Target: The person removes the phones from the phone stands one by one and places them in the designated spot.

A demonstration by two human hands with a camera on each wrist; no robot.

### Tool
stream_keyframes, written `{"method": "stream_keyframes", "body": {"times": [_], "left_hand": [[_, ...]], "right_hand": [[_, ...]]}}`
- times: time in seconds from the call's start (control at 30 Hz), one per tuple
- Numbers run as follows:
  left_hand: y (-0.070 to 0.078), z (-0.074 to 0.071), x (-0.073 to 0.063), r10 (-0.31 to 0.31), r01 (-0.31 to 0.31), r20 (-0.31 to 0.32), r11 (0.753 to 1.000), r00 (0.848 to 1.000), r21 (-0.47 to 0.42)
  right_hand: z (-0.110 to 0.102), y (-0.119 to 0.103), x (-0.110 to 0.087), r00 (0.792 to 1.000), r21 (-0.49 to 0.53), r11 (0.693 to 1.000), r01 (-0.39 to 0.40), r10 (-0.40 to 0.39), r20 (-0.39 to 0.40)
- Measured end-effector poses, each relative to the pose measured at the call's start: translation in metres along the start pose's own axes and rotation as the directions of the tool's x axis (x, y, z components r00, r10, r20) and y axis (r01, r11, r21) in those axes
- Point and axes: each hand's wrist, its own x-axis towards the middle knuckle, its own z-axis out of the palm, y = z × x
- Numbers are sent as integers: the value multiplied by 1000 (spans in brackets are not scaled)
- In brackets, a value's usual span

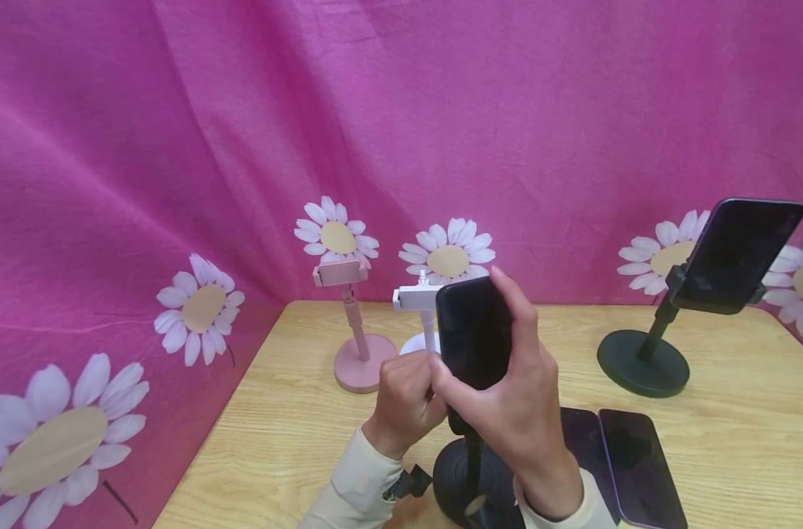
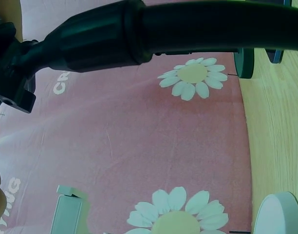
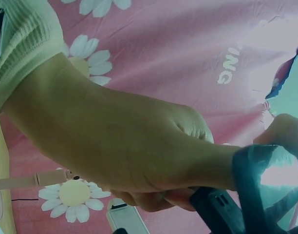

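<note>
R hand [image 1: 527, 404] grips a phone [image 1: 474, 334], thumb across its lower L edge, index up the R edge to the top corner. Phone's upright, tilted a bit, dark screen facing the person, directly above the black stand [image 1: 450, 477], front-centre of table [image 1: 275, 419]. L hand [image 1: 406, 400] is beside phone's lower L edge, fingers curled; R wrist view shows them pinching the black clamp [image 3: 217, 209], though part of the hold is hidden. In L wrist view the stand's stem [image 2: 197, 27] runs across the top w/ its joint at L

Behind the hands: pink stand [image 1: 358, 342] to the L, then white stand [image 1: 416, 299] next to it, partly hidden by phone & L hand. Green stand [image 1: 642, 367] is far R, w/ a 2nd phone [image 1: 738, 257] up in its holder, tilted. Two more phones lie flat side by side just R of R wrist: one purple-edged [image 1: 642, 470], the other [image 1: 582, 433] partly covered. Pink cloth [image 1: 507, 110] w/ daisies hangs at back & L
</note>
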Motion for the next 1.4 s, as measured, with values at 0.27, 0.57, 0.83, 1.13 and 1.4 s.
{"method": "stream_keyframes", "body": {"times": [0.27,0.57,0.83,1.13,1.4], "left_hand": [[-1,0,2,8,-8,-31,1000,999,8],[-1,-1,3,3,-3,-13,1000,1000,8],[-1,-2,2,-17,16,30,1000,999,9],[-6,-4,4,-34,33,39,999,999,7],[-14,-9,3,-54,53,29,998,998,15]], "right_hand": [[0,-5,-1,999,-2,1000,11,-11,31],[-6,-9,-3,994,-32,994,-102,102,22],[-17,-14,-3,991,-86,987,-133,133,-1],[-28,-14,-1,988,-67,985,-157,157,-15],[-35,-11,0,987,-172,973,-154,143,-73]]}}
